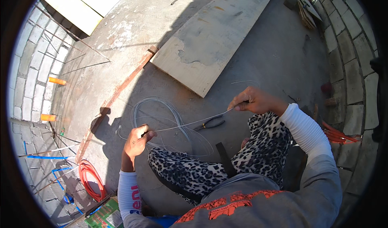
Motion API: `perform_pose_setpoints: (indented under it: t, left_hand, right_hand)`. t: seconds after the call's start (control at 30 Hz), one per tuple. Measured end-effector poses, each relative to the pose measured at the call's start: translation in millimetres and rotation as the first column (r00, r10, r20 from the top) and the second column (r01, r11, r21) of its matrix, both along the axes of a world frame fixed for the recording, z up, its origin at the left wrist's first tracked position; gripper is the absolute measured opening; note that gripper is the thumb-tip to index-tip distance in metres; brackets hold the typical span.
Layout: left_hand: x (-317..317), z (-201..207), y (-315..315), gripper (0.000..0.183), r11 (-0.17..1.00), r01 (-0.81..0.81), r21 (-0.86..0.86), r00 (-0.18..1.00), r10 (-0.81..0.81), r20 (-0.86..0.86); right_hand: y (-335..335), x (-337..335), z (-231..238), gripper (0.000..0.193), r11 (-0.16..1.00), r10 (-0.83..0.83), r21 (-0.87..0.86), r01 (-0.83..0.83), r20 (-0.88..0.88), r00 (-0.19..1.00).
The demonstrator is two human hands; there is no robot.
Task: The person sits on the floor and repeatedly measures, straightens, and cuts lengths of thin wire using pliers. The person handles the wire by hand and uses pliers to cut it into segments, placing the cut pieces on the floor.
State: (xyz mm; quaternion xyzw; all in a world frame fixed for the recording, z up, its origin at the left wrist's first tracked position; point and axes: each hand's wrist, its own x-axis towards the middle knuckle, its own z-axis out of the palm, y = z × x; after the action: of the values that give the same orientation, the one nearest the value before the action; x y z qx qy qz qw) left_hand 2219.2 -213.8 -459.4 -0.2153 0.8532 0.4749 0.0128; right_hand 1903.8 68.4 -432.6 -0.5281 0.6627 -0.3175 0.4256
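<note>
L hand [134, 144]: thumb & fingertips pinched together w/ no gap to speak of, gripping 1 end of the wire strand [190, 124]. R hand [255, 101], higher up & farther out, pinches the same strand btwn thumb & index finger, other fingers curled in. Strand runs nearly straight btwn the 2 hands, rising L to R, above the floor & in front of the lap.

Materials, L to R: block wall [30, 74], pale rough rectangles w/ dark joints; timber strip [121, 86], long, narrow, reddish; wire coil [136, 114], thin silvery loops, roundish, loose ends straying; leopard-print trousers [194, 169], soft, creased; board [214, 38], flat & long, w/ grey cement-like stains; concrete floor [275, 66], dusty, mottled, part sun, part shade.

Around, L to R: 2 orange pipe stubs [56, 81] at the wall; orange hose [82, 175], coiled; green package [106, 216], partly hidden by the L sleeve; pliers [212, 124], dark w/ yellowish handle marks, on floor near the coil's R side; orange-red tubes [339, 135] bunched by the R wall [351, 54].

In the way: coil's loose loops spread beneath the strand, near L hand & knee; board's near end sits just beyond.
</note>
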Motion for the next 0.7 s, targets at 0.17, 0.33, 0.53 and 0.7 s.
perform_pose_setpoints:
  t: [0.17, 0.33, 0.53, 0.7]
  left_hand:
    - [17.6, 15.4, 31.2, 0.038, 0.975, -0.138, -0.174, 0.989, 0.127, -0.072]
    - [42.5, 34.8, 71.8, 0.042, 0.965, -0.133, -0.226, 0.947, 0.056, -0.317]
    - [42.9, 72.6, 100.1, 0.042, 0.907, -0.292, -0.302, 0.873, 0.124, -0.471]
    - [15.5, 131.2, 50.3, 0.035, 0.894, -0.406, -0.191, 0.858, 0.301, -0.416]
  right_hand:
    - [-6.2, -11.9, -0.7, 0.015, 0.994, 0.056, -0.089, -0.071, -0.154, 0.987]
    - [2.3, -18.4, 24.2, 0.013, 0.945, 0.021, -0.307, -0.111, -0.284, 0.959]
    - [23.0, -16.7, 33.1, 0.013, 0.960, 0.001, -0.276, -0.036, -0.125, 0.992]
    - [-11.5, -61.5, 40.9, 0.014, 0.916, -0.148, -0.354, 0.189, 0.140, 0.979]
